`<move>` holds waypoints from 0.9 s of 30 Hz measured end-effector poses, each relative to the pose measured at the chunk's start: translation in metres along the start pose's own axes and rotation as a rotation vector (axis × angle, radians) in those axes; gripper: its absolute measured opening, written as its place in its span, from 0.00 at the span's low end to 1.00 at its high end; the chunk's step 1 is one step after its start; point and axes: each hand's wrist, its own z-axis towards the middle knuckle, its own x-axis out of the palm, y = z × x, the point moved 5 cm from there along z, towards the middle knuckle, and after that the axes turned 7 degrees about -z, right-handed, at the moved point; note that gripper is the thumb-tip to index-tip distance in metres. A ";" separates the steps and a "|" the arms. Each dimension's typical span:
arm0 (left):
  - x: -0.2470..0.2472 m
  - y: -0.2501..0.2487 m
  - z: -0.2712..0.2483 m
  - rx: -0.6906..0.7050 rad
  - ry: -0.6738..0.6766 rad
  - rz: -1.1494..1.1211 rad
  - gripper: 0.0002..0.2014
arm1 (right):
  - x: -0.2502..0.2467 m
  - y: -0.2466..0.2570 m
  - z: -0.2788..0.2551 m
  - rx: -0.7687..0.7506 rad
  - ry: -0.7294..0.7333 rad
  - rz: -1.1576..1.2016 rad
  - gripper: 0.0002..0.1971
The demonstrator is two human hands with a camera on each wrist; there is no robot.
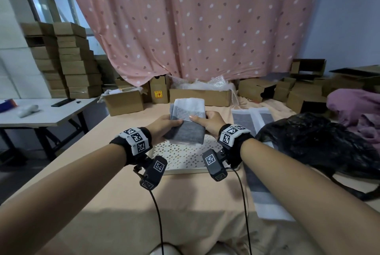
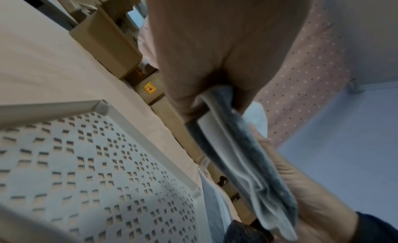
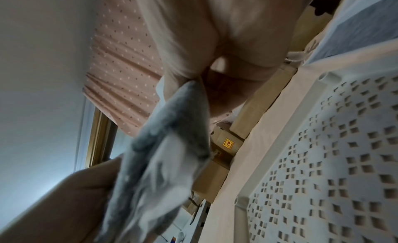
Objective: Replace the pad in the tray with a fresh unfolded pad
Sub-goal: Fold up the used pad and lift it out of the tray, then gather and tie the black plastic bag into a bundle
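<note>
1. The left hand grips the left edge of a folded pad, thumb on top and fingers curled under it
2. The right hand pinches the right edge of the same pad, thumb pressed flat on its upper face
3. The folded pad is grey and white, held in the air between both hands, above the far end of the tray; its white part stands up at the far side and the grey part faces the person
4. In the left wrist view the pad shows as several grey and white layers clamped between thumb and fingers
5. The tray is white with a pattern of small cut-out holes, and it lies flat on the peach table cover just below the hands
6. A second pad, opened out flat with grey panels and white borders, lies on the cover just right of the tray
7. A black plastic bag rests to the right of that flat pad
8. Cardboard boxes stand along the far edge, in front of a pink dotted curtain
</note>
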 end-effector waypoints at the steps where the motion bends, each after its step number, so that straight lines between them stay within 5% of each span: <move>1: 0.000 -0.003 -0.002 -0.002 -0.007 -0.007 0.03 | -0.001 0.000 0.000 -0.001 -0.002 0.013 0.16; 6: -0.002 -0.017 -0.005 0.093 -0.095 0.064 0.14 | 0.005 0.001 -0.002 -0.021 0.065 0.005 0.11; 11: 0.019 -0.020 -0.012 0.274 -0.173 0.293 0.10 | 0.003 0.007 -0.003 0.052 -0.078 -0.107 0.27; 16: 0.019 -0.012 0.001 0.301 -0.239 0.439 0.19 | -0.006 0.011 -0.008 -0.025 -0.195 -0.262 0.26; 24: 0.041 -0.036 -0.007 0.271 -0.180 0.400 0.13 | -0.027 0.008 -0.025 0.085 0.022 -0.012 0.22; 27: 0.064 -0.037 -0.003 0.245 -0.064 0.427 0.13 | -0.045 0.001 -0.039 0.119 0.006 0.075 0.19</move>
